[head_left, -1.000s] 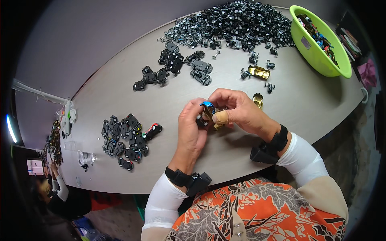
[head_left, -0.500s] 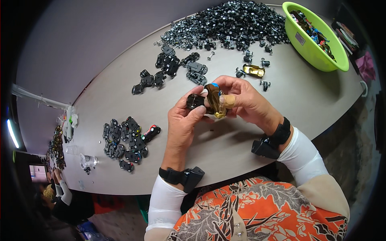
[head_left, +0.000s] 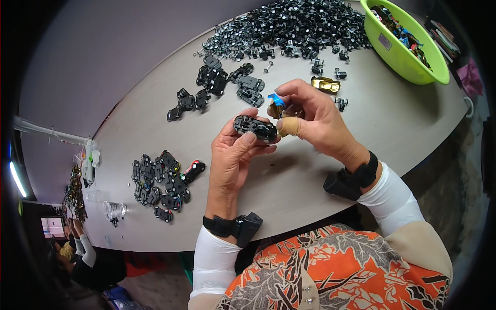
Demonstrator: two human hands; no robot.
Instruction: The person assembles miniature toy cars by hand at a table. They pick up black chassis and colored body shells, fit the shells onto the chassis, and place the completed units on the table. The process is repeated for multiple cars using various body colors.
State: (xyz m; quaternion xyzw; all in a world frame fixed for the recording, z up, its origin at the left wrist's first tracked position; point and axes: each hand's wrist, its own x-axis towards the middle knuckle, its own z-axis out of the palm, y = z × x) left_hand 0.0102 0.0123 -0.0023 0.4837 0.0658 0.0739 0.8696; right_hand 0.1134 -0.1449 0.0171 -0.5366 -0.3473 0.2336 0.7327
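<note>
My left hand (head_left: 231,153) is closed round a black toy car chassis (head_left: 254,127), its wheels and inner side turned up. Just right of it, my right hand (head_left: 324,123) pinches a small toy car body (head_left: 277,106), gold-brown with a blue part; the fingers partly cover it. Tan tape wraps the right thumb. The two pieces are close together, though whether they touch is hard to tell. Beyond the right hand lies a shiny gold car body (head_left: 325,84), with small black wheel units (head_left: 341,104) around it. Loose black and grey chassis (head_left: 215,81) lie past the left hand.
A big heap of wheel parts (head_left: 297,28) fills the table's far side. The green basin (head_left: 405,57) at far right holds colourful car bodies. Grouped toy cars (head_left: 164,178) and a clear cup (head_left: 113,209) are on the left. Another person (head_left: 82,253) sits at far left.
My hands have drawn the pieces apart: the gold-brown body has turned and shifted up in the right fingers, while the black chassis now lies across the left fingers in fuller view.
</note>
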